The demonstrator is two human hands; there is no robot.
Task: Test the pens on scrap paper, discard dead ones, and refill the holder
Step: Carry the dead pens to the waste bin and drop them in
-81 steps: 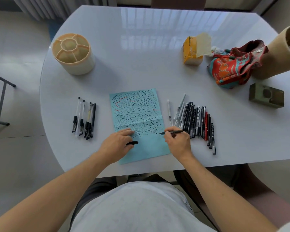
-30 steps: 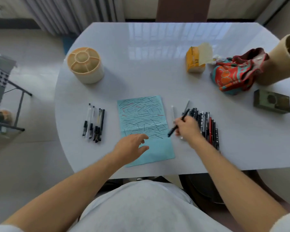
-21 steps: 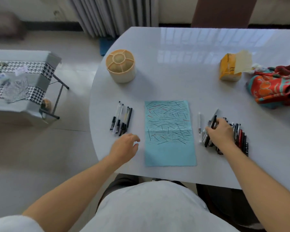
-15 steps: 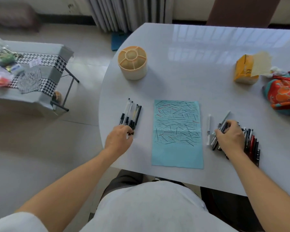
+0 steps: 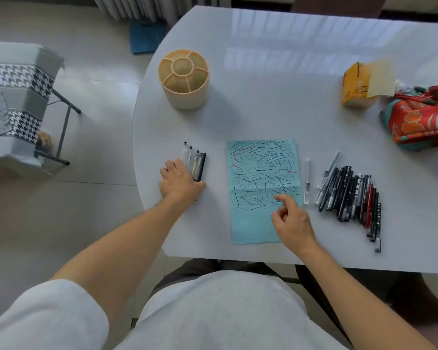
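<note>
A blue scrap paper [image 5: 260, 173], covered in black and red test strokes, lies in front of me on the white table [image 5: 276, 97]. Left of it lies a small group of pens [image 5: 196, 160]. My left hand [image 5: 180, 180] covers their near ends, with fingers and thumb curled round them. My right hand [image 5: 291, 218] hovers over the paper's lower right part, fingers loosely bent, holding nothing. A larger row of mostly black pens [image 5: 349, 195] lies right of the paper, with one clear pen [image 5: 306, 180] beside it. The beige round holder [image 5: 183, 79] stands empty at the far left.
A yellow box [image 5: 359, 84] and a red patterned cloth bag [image 5: 422, 120] sit at the far right. Beside the table on the left stands a low stand with a houndstooth cloth [image 5: 16, 97]. The table's curved edge runs just left of my left hand.
My right hand laid its pen on the right row and came back over the paper, empty. My left hand left the paper and closed on the left group of pens.
</note>
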